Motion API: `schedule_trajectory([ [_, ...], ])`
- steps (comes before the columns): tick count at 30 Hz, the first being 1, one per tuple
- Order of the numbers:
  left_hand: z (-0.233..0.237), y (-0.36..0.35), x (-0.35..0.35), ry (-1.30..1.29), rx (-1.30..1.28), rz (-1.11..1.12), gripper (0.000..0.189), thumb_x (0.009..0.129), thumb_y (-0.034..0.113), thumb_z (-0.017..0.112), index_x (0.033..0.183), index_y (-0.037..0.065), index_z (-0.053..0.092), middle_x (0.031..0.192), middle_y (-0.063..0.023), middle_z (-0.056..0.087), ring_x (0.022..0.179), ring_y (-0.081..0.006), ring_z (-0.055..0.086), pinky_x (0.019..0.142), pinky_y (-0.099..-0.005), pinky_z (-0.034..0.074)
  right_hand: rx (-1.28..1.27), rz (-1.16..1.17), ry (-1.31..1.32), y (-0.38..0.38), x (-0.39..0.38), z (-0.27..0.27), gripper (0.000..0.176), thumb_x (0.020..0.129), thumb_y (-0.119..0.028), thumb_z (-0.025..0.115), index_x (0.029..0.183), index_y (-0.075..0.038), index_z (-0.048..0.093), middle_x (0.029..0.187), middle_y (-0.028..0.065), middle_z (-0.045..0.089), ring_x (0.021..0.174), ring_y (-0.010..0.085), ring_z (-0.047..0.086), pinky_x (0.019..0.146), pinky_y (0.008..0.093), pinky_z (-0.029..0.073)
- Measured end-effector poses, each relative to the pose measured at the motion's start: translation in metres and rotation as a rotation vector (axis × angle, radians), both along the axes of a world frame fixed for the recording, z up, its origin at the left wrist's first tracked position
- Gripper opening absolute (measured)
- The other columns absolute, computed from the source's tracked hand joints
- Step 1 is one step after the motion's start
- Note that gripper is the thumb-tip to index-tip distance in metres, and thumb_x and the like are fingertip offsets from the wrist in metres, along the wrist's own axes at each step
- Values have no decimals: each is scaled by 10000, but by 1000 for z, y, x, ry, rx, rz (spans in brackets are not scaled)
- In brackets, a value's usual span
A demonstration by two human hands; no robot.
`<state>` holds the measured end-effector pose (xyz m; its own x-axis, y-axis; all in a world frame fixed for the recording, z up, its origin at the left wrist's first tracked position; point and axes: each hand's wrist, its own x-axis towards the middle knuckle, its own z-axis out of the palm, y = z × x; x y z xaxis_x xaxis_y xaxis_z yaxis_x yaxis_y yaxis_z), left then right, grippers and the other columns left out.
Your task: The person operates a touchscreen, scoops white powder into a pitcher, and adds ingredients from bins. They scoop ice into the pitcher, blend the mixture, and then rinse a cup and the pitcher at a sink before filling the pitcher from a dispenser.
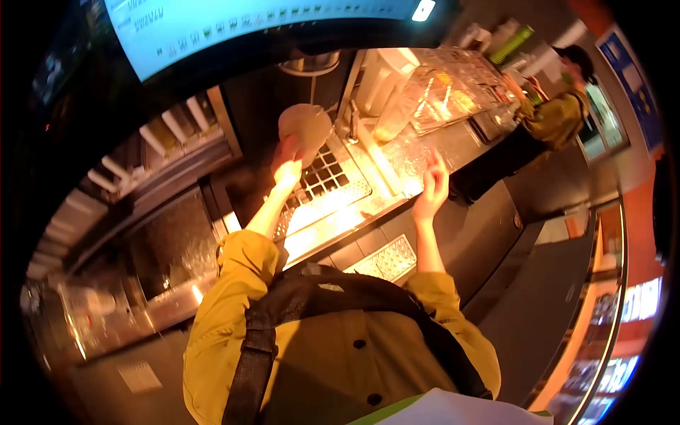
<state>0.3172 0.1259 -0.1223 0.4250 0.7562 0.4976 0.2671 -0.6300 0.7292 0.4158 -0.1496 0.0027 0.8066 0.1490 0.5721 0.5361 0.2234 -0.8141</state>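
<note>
Pale rounded thing: (309, 123) in the left hand (287, 160), ahead of the body and left of the right hand, over or just beyond the dark-holed grid (326, 173); whether it touches the grid cannot be told.
Left fingers: apparently clamped on the near edge of the pale rounded thing; blur hides their exact placement.
Right hand: (435, 185) raised near the front edge of the desk (406, 146), fingers loosely open, nothing seen in them.
Step in hand: judged a one-handed hold or handling at the grid, the right hand taking no part.
Demand on the next move: a steady grasp, with clearance from the raised divider (377, 160) at the grid's right; a judgement only.
Orientation: free side away from the person, towards the screen (212, 25); held side towards the body.
Long axis: none distinct; outline nearly round, slightly drawn out from far left to near right. Tilt uncertain.
Surroundings: clear-wrapped goods (453, 92) on the desk, right of the grid; beyond them a co-worker (559, 117), hands near the desk's far end.
</note>
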Motion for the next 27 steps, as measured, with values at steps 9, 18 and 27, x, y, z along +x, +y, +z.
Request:
schedule_trajectory([
  [9, 8, -20, -4, 293, -233, 104, 714, 713, 509, 579, 1266, 111, 369, 1019, -154, 498, 854, -300, 532, 742, -370, 437, -314, 6, 180, -60, -13, -91, 51, 793, 13, 488, 836, -13, 488, 1197, 178, 469, 1018, 255, 512, 874, 348, 392],
  [18, 47, -22, -251, 414, -63, 135, 696, 716, 463, 606, 1282, 117, 394, 1312, -266, 313, 1236, -380, 286, 1006, -447, 247, -226, 866, -86, 146, -153, -60, 196, 819, 17, 485, 1015, 21, 489, 1105, 154, 491, 830, 190, 550, 766, 290, 448],
  [27, -161, -270, -785, -552, -885, 616, 503, 780, 248, 528, 1228, 34, 443, 1008, -78, 571, 842, -184, 563, 687, -262, 442, -453, 2055, -197, 287, -617, -25, 245, 790, -102, 586, 1016, -21, 538, 915, 71, 603, 840, 142, 581, 722, 249, 454],
])
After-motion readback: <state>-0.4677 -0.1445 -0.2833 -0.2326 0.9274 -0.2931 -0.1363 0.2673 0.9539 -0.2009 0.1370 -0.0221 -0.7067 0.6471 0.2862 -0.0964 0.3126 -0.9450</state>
